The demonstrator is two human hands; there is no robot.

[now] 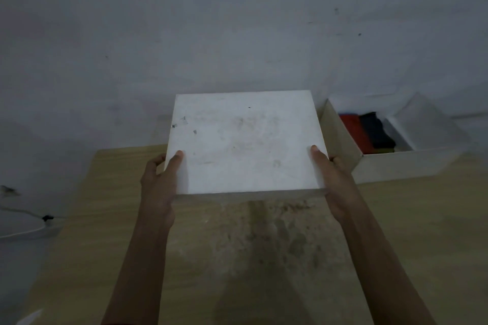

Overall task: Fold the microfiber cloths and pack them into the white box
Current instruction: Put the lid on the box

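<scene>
Both hands hold a flat white lid (245, 145) level above the desk (105, 219). The left hand (158, 182) has its grip clamped on the lid's near left corner, thumb lying on top and fingers curled round the side. The right hand (335, 182) mirrors it on the near right corner. Neither grip holds anything else.

The white box (396, 166) sits on the desk to the right of the right grip and slightly beyond it, well clear of the left grip. It is open, and folded cloths stand packed inside: a red cloth (352, 129) nearest the grips, a dark cloth (375, 132) next to it, and a sliver of another colour at the near wall. The far right part of the box looks unfilled.

The right hand is much the nearer: its fingers are just beside the box's near left corner. The lid's right edge overlaps the box's left wall in this view, and whether they touch cannot be told. The lid looks almost square, with its edges roughly in line with the box walls, so I judge little turning is needed. The coming move is probably a sideways carry to the right, lid kept flat, then down onto the rim. The packing looks close to done.
</scene>
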